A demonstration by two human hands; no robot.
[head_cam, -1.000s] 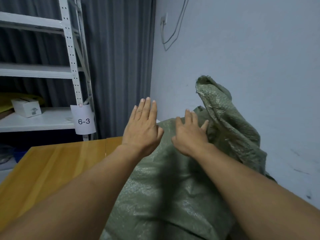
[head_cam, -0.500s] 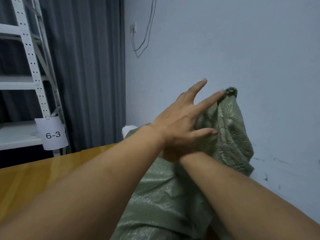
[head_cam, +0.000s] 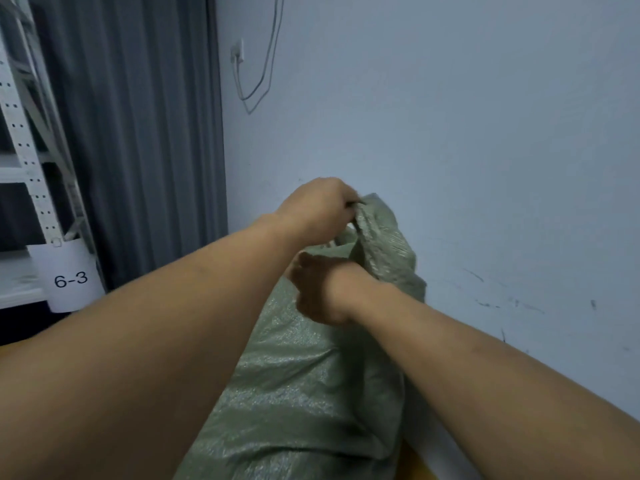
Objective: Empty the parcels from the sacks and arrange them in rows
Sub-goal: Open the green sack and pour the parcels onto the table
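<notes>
A green woven sack (head_cam: 298, 386) lies lengthwise in front of me, its far end bunched up against the grey wall. My left hand (head_cam: 320, 206) grips the raised tip of that far end, fingers curled round the fabric. My right hand (head_cam: 320, 289) sits just below, on the sack's neck; its fingers point away from me and are hidden, so I cannot tell whether they hold the fabric. No parcels are visible; the sack's contents are hidden.
The grey wall (head_cam: 485, 168) stands close behind and to the right of the sack, with a cable (head_cam: 258, 81) hanging on it. A dark curtain (head_cam: 138, 133) and a white metal shelf rack (head_cam: 24, 150) with a "6-3" label (head_cam: 71, 280) stand at the left.
My left hand, spread open over the sack before, has closed round the sack's upper tip. My right hand slid further along the neck. The view turned right toward the wall.
</notes>
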